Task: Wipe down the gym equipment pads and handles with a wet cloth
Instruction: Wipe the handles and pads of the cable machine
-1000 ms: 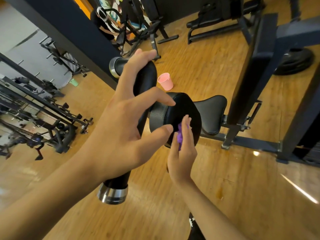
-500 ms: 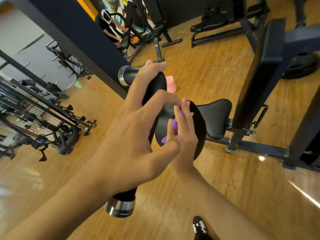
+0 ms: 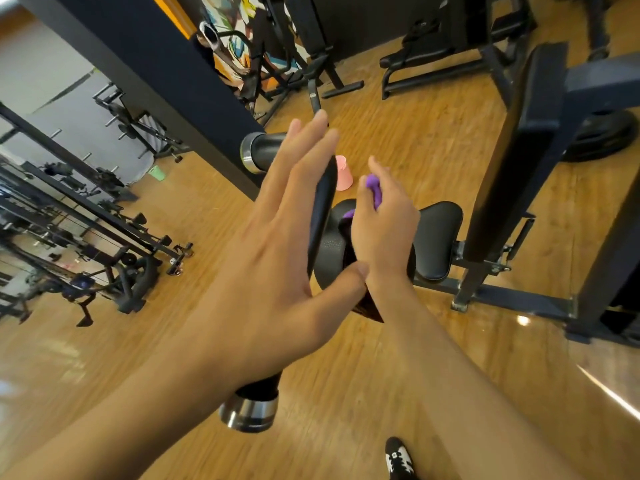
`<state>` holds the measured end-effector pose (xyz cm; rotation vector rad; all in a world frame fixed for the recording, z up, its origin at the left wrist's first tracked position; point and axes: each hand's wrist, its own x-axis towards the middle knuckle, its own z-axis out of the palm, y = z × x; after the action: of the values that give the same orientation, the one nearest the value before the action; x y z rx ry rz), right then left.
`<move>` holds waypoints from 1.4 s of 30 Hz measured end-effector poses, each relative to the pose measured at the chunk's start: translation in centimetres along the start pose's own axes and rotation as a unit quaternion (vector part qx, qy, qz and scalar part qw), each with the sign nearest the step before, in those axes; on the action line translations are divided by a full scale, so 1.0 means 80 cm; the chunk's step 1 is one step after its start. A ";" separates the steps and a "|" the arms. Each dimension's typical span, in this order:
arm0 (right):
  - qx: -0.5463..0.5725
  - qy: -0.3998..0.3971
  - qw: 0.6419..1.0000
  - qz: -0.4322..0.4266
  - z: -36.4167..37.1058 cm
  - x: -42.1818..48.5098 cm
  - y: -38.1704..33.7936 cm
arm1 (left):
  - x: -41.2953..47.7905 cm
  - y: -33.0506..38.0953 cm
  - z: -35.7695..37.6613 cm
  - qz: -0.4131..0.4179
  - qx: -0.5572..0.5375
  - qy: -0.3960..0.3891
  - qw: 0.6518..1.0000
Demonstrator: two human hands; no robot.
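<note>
Head view: left hand (image 3: 277,244) is resting on the handle (image 3: 320,209) with released, straight fingers (image 3: 304,147); right hand (image 3: 384,233) is grasping purple cloth (image 3: 374,188) against the pad (image 3: 329,261).

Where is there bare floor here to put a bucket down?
Bare wooden floor lies lower left, between the weight racks and the left forearm, and lower right, between the machine's base frame and the shoe. Crowded in the middle: handle, pads, pink cup.
</note>
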<state>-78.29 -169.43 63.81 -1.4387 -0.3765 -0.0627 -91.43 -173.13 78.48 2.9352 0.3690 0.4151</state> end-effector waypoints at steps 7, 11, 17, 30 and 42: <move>0.030 -0.033 0.997 -0.057 -0.015 -0.111 0.024 | 0.001 0.002 0.002 0.004 0.035 0.023 0.999; 0.013 -0.010 1.000 0.015 0.001 -0.006 -0.003 | 0.006 0.000 0.005 0.007 0.041 0.012 0.999; 0.014 -0.036 0.993 -0.111 -0.012 -0.101 0.028 | 0.007 0.005 0.007 0.006 0.027 0.032 0.999; -0.011 -0.018 0.993 -0.113 -0.007 -0.076 0.026 | 0.008 0.001 0.006 0.009 0.027 0.016 0.999; 0.051 0.005 0.954 0.295 -0.039 -0.002 0.128 | 0.004 -0.003 0.006 0.009 0.017 0.012 1.000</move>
<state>-75.01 -171.07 53.77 -1.3967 0.0709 0.4271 -91.01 -172.87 78.03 2.9713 0.3553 0.4501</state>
